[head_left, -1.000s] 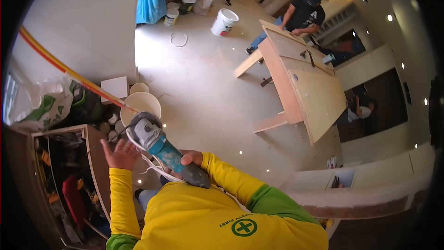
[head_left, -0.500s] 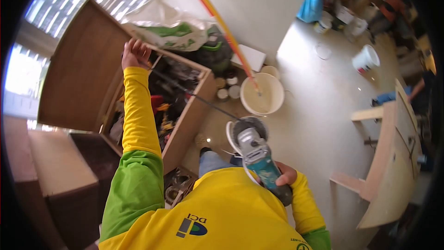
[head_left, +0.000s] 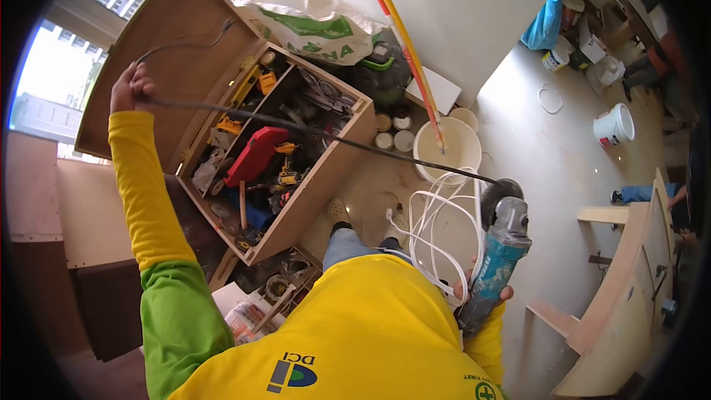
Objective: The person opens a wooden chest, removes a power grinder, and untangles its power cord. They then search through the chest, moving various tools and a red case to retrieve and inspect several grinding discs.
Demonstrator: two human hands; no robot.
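My left hand is raised at the left, its fingers closed round a black cable. The cable's loose end curls above the hand; the rest stretches across the toolbox toward the grinder's disc, where its course is hidden. My right hand grips the body of a teal and grey angle grinder, disc pointing away from me. Loops of white cord hang beside the grinder at this hand. Below the cable, the open wooden toolbox holds a red case, a yellow drill and other tools.
A bucket with red and yellow poles in it stands by the wall, near several small cans. A white sack lies behind the toolbox. Wooden furniture and a person's hand are at the right.
My left hand has moved left, drawing the black cable farther out over the toolbox. The grinder has shifted right, and the white cord loops now show beside it.
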